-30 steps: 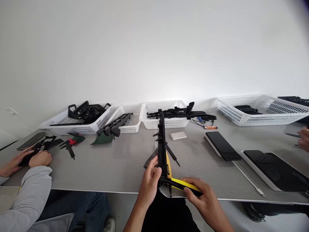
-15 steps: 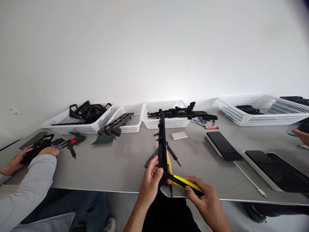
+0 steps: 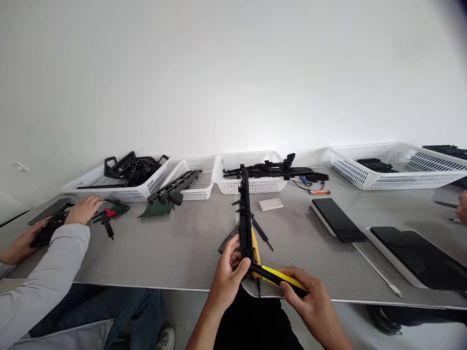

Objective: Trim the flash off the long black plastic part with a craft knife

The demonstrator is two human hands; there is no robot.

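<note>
My left hand (image 3: 229,277) is closed around the lower end of a long black plastic part (image 3: 245,214), which points away from me toward the baskets. A yellow and black utility knife (image 3: 279,278) is gripped in my right hand (image 3: 310,299). Its front end meets the black part beside my left thumb; the blade itself I cannot make out. Behind the part, a yellow-handled tool (image 3: 256,248) with a black cord lies on the table. Close by are a thin black screwdriver-like tool (image 3: 261,232) and a white box (image 3: 270,204).
White baskets (image 3: 251,186) with black plastic parts line the wall. Two dark-screened devices (image 3: 339,221) and a white cable (image 3: 377,271) lie to the right. At the left, a co-worker's hand (image 3: 83,210) reaches over black parts. Another person's hand (image 3: 462,208) shows at the right edge.
My left thumb and the knife's tip have shifted slightly down along the black part. The left co-worker's hand has lifted and moved away toward the baskets; the right person's hand has drawn back.
</note>
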